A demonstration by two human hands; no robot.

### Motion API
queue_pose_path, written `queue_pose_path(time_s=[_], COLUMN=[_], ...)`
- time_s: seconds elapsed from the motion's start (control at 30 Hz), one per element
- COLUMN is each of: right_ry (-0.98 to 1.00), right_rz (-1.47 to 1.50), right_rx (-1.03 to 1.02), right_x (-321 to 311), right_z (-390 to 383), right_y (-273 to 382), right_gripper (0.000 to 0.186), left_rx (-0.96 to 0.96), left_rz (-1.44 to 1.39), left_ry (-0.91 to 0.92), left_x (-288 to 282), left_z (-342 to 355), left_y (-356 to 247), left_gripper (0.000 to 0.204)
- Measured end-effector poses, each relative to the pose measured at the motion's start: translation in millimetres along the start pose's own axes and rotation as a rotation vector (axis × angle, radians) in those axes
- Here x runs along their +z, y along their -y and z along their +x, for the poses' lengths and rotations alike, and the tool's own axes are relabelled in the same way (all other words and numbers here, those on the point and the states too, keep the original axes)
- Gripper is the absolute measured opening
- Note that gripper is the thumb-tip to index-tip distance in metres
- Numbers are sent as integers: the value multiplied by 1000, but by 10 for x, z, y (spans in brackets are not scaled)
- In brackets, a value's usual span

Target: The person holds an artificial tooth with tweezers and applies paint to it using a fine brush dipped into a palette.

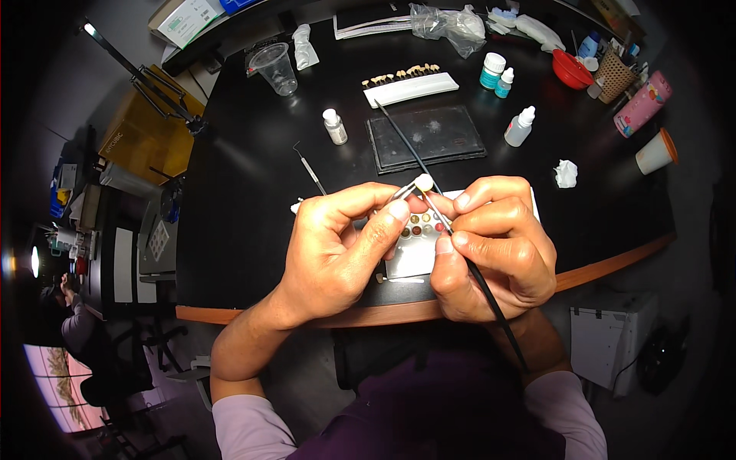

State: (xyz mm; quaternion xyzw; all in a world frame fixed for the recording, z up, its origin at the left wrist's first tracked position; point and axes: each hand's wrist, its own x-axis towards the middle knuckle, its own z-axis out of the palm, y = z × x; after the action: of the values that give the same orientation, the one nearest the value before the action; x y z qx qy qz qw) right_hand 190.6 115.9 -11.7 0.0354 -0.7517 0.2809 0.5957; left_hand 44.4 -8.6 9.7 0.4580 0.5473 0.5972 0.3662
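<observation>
My left hand (337,249) pinches a slim metal holder that looks like tweezers (404,191). At its tip sits a small whitish piece, tooth-like in shape (424,182). My right hand (498,249) grips a thin dark-handled paintbrush (487,295), its tip touching or very close to the underside of that piece. A second dark, slender handle (400,136) slants from behind the piece toward the far side; which fingers hold it, if any, is hidden. Below both hands lies a pale palette (410,261) with several coloured round wells, partly covered by my fingers.
Beyond my hands are a dark flat slab (429,138), a white shade-guide tray (410,90) and small bottles (335,127) (520,126). A metal probe (310,169) lies left. Crumpled tissue (566,174), a paper cup (656,152) and a red bowl (573,70) stand right.
</observation>
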Motion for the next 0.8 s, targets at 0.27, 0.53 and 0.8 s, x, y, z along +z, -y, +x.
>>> queue_pose_path(time_s=[0.27, 0.53, 0.8], right_ry=[-5, -11, -7], right_rz=[14, 23, 23], right_rx=[6, 6, 4], right_x=[8, 7, 8], right_z=[-5, -15, -11], right_y=[-1, -14, -17], right_gripper=[25, 26, 27], left_rx=[2, 10, 9], left_rz=[19, -1, -15], left_ry=[4, 7, 7], left_x=[-7, -4, -4], left_z=[-3, 1, -2], left_y=[-9, 4, 12], left_gripper=[22, 22, 22])
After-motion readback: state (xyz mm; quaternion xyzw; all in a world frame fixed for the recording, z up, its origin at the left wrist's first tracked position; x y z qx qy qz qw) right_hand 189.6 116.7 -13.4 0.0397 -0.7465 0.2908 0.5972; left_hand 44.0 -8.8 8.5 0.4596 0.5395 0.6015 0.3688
